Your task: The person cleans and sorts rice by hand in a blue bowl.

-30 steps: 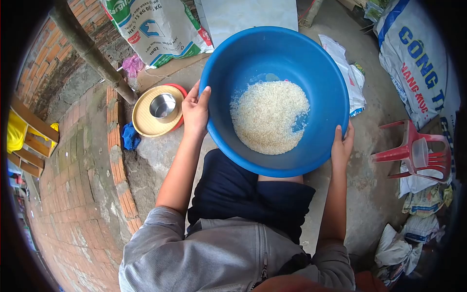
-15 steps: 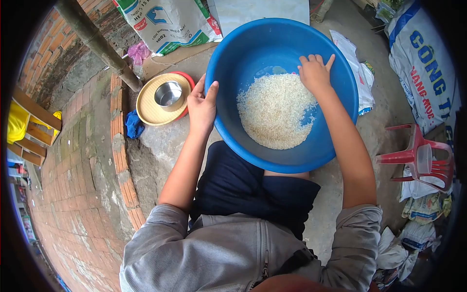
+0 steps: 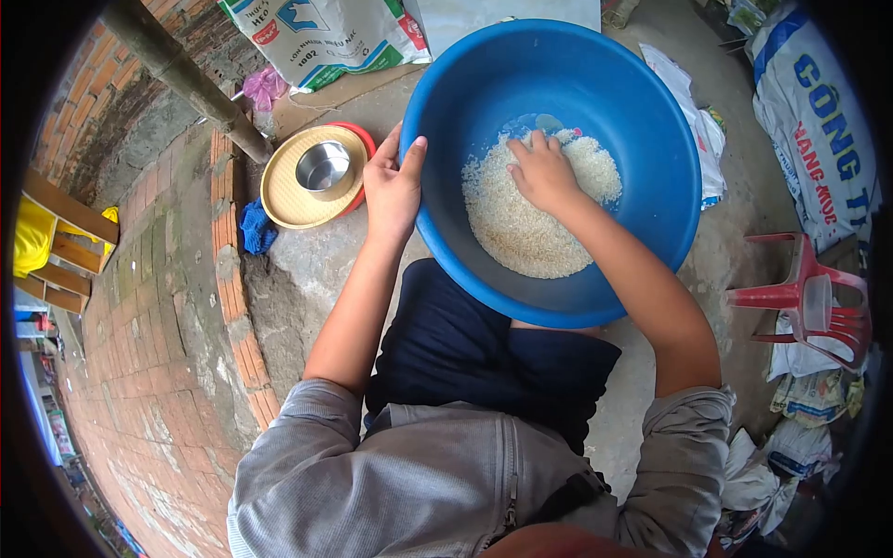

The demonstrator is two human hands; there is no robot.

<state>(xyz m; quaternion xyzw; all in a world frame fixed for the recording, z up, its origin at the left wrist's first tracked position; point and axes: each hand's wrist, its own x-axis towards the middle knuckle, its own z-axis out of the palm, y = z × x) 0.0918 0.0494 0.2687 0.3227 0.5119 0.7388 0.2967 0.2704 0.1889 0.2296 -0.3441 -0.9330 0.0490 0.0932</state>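
Note:
A large blue basin [image 3: 651, 251] tilts in front of me, with white rice grains [image 3: 526, 232] heaped over its bottom. My left hand [image 3: 394, 191] grips the basin's left rim, thumb inside and fingers around the outside. Inside the basin, my right hand [image 3: 544, 172] lies on the upper part of the rice with its fingers spread, holding nothing. A small pink mark and pale round patches show on the basin's bottom just past the rice.
Left of the basin, a metal bowl [image 3: 323, 166] rests on a yellow woven-pattern tray [image 3: 284, 200] above a red rim. Beside it is a blue cloth [image 3: 257, 228]. A bamboo pole [image 3: 191, 79], printed sacks [image 3: 819, 130] and a red plastic chair [image 3: 800, 293] stand around.
My right hand has moved left from the basin's right wall onto the rice. The grains have shifted and spread further right. My left hand keeps its hold on the rim.

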